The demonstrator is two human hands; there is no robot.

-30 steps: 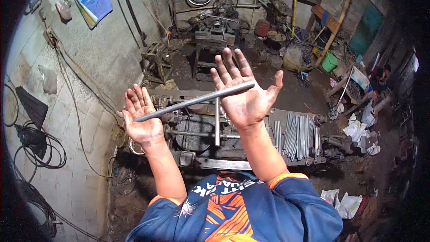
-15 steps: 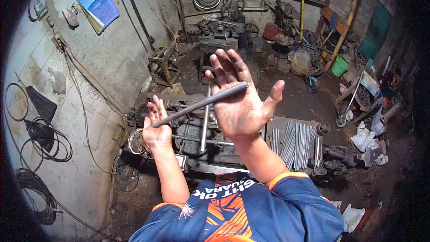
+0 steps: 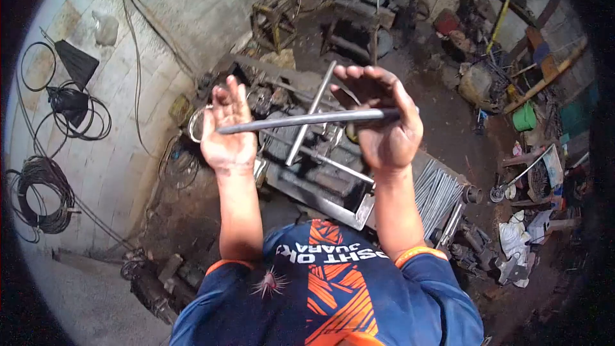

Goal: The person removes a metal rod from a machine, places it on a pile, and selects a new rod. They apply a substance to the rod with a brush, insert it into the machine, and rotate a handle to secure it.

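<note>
A dark grey metal rod [image 3: 307, 119] lies across both palms, nearly level in view. My left hand [image 3: 232, 129] is palm up with the fingers spread, and the rod's left end rests on it. The rod's other end lies against the palm of my right hand [image 3: 389, 122], whose fingers are apart and slightly curved, the thumb raised. Neither hand is wrapped round the rod. Behind the rod, a shinier metal bar [image 3: 312, 112] slants over the machine [image 3: 320, 182] below.
Many thin metal rods [image 3: 435, 192] lie at the bench's right. Coiled cables [image 3: 41, 192] hang on the left wall. At the right are a green bucket [image 3: 524, 117], white cloths [image 3: 514, 243] and a bamboo pole [image 3: 548, 82]. A metal stand [image 3: 275, 25] is beyond the bench.
The view has shifted and turned. The rod has gone from slanting to nearly level, my right hand has lowered and turned inward, and my left hand is higher in view.
</note>
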